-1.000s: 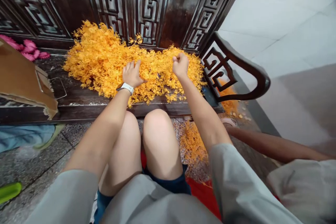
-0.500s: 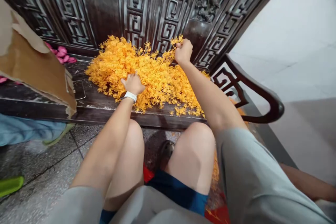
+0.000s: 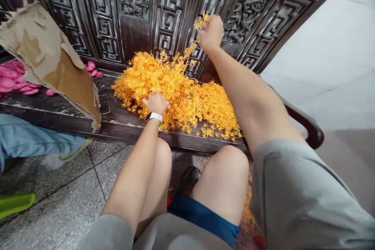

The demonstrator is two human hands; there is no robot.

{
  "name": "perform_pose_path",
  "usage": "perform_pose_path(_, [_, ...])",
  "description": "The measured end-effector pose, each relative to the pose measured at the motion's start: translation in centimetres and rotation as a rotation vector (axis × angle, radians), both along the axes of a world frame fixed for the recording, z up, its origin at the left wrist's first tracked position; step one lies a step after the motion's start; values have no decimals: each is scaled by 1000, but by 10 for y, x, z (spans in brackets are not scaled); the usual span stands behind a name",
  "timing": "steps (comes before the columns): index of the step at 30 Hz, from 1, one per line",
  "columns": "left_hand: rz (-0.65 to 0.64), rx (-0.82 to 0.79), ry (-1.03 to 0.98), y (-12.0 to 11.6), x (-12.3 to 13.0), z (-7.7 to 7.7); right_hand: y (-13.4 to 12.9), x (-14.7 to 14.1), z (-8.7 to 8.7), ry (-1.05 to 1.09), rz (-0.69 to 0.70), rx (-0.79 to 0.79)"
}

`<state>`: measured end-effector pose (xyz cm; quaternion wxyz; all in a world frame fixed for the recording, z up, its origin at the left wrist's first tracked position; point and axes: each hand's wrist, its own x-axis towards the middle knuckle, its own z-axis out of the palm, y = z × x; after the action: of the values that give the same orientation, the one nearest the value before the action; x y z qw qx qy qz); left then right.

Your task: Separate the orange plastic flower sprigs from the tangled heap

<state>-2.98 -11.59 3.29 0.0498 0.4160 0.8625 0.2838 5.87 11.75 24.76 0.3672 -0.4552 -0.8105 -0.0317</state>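
A big heap of orange artificial flowers (image 3: pixel 187 101) lies on the dark wooden bench seat (image 3: pixel 113 127). My right hand (image 3: pixel 211 33) is raised above the heap, closed around an orange flower sprig (image 3: pixel 201 20). Below that fist, a thin stretched strand of flowers runs down into the pile. My left hand (image 3: pixel 157 103), with a white-banded watch (image 3: pixel 154 117) on its wrist, presses into the near side of the heap. Its fingers are bent into the flowers and their tips are hidden.
A torn cardboard box (image 3: pixel 68 70) stands on the bench to the left, with pink flowers (image 3: pixel 17 78) behind it. The carved backrest (image 3: pixel 170 11) rises behind the heap. At the right is a curved armrest (image 3: pixel 313 129). Another person's jeans leg (image 3: pixel 38 134) shows at lower left.
My right hand has risen, drawing the flower strand up from the heap. My left hand's fingers were spread on the flowers and now bend into them. The view has shifted slightly.
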Motion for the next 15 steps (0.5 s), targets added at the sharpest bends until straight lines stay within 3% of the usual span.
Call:
perform_pose_path(3, [56,25,-67,-3,-11,1,-4,1,24,21,-131,47])
perform_pose_path(8, [77,-24,-17,-14,-25,2,-12,4,51,-24,-191,66])
perform_pose_path(12, [82,-24,108,-29,-43,10,-14,4,62,34,-220,59])
perform_pose_path(15, [75,-37,166,-43,-65,14,-6,9,82,73,-172,70])
